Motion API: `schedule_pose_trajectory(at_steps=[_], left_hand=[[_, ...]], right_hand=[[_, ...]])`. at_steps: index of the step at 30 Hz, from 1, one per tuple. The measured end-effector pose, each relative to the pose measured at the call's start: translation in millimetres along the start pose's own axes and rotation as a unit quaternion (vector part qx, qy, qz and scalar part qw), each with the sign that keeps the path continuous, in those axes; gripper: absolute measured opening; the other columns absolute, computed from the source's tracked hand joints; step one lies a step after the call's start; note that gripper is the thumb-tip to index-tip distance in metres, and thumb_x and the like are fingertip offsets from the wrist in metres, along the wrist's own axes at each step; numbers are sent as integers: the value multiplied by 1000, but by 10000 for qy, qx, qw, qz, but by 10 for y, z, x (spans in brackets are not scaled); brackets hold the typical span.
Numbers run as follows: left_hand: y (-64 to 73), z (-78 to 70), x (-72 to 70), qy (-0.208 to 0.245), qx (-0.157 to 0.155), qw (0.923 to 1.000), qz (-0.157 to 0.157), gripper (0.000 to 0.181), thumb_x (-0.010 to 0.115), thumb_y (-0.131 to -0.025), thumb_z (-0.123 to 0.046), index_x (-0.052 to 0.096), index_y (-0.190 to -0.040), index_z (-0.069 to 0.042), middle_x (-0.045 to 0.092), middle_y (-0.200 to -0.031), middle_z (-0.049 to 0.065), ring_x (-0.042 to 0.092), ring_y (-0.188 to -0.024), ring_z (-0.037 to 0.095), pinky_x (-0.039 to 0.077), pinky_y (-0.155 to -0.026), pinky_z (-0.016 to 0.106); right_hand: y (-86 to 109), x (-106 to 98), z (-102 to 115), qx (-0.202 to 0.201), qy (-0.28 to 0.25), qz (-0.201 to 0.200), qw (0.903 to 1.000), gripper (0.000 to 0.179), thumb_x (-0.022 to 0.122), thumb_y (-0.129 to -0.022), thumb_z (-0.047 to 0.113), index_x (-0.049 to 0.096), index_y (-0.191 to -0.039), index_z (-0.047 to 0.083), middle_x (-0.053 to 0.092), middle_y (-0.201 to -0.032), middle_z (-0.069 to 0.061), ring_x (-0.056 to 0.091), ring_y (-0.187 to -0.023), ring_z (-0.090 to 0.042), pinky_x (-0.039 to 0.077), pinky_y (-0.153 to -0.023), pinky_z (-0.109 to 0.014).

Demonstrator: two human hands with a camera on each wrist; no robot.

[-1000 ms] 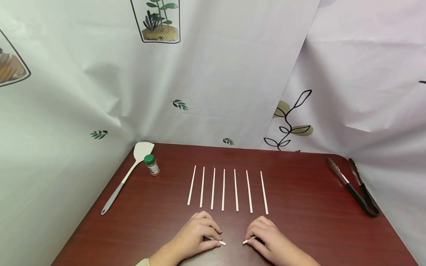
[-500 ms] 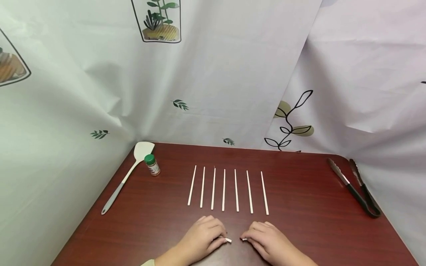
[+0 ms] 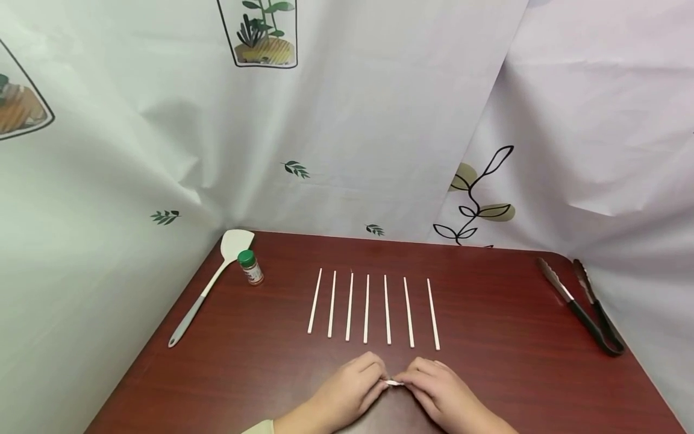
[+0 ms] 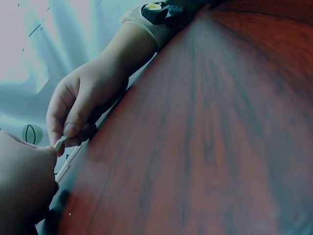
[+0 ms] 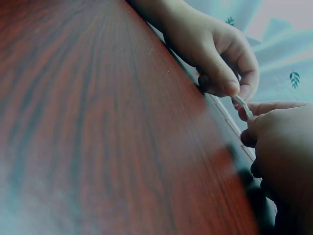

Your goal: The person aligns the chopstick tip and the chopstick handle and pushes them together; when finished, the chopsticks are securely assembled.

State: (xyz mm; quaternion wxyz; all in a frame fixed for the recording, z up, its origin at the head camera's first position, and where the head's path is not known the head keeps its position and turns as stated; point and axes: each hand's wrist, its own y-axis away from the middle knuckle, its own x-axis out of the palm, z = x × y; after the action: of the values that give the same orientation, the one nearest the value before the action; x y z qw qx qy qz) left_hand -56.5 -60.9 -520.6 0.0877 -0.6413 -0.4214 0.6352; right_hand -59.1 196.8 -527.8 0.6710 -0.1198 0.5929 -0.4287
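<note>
My left hand (image 3: 352, 389) and right hand (image 3: 441, 392) are together at the front middle of the table, fingertips almost touching. Each pinches a thin white stick between thumb and fingers. Only short ends of the sticks show; the rest is hidden in the fingers. In the right wrist view, the left hand's stick (image 5: 237, 99) meets the right hand's stick (image 5: 249, 113) end to end, at a slight angle. The left wrist view shows the joined ends of the white sticks (image 4: 59, 143) between both hands. Beyond the hands, several longer white sticks (image 3: 366, 309) lie in a spaced row.
A white spatula (image 3: 197, 301) with a grey handle lies along the table's left edge. Beside its head stands a green-capped spice jar (image 3: 251, 268). Black-handled tongs (image 3: 588, 316) lie spread at the right edge. A printed white curtain (image 3: 368, 120) hangs behind the dark red table (image 3: 488, 301).
The left hand has moved right, closing the gap until the two stick ends meet. The right hand has shifted only slightly. The row of sticks stays put.
</note>
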Motion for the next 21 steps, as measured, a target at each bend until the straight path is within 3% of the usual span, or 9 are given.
schedule_pose_trajectory(at_steps=[5,10,14,21], left_hand=[[11,-9,14,149,-75,9999,-25,3,69,-103,-13,67,-103,-11,61,-108,-4,64,-97,6,50,-93,14],[4,-21,17,267,-135,9995,-77,11,73,-96,-5,67,-103,-12,62,-108,-3,65,-96,6,51,-91,13],[-3,-23,24,303,-141,9994,-92,9,72,-98,-6,68,-103,-12,63,-108,-2,65,-97,5,51,-92,13],[-50,-25,78,156,-27,9997,-171,7,73,-98,-7,69,-103,-10,63,-108,-1,66,-95,6,51,-93,13]], right_hand=[[6,-4,-9,21,-129,0,9999,19,63,-108,16,76,-121,22,64,-101,16,58,-87,4,46,-80,-17],[7,-30,3,231,-343,10,9991,17,64,-108,14,76,-118,19,67,-104,13,61,-89,5,50,-78,-13],[8,-44,15,318,-256,65,9991,20,57,-112,20,77,-117,19,67,-104,14,61,-88,6,51,-77,-12],[13,-42,-2,313,-244,21,9992,20,58,-111,19,77,-118,17,68,-105,12,61,-89,6,51,-78,-12]])
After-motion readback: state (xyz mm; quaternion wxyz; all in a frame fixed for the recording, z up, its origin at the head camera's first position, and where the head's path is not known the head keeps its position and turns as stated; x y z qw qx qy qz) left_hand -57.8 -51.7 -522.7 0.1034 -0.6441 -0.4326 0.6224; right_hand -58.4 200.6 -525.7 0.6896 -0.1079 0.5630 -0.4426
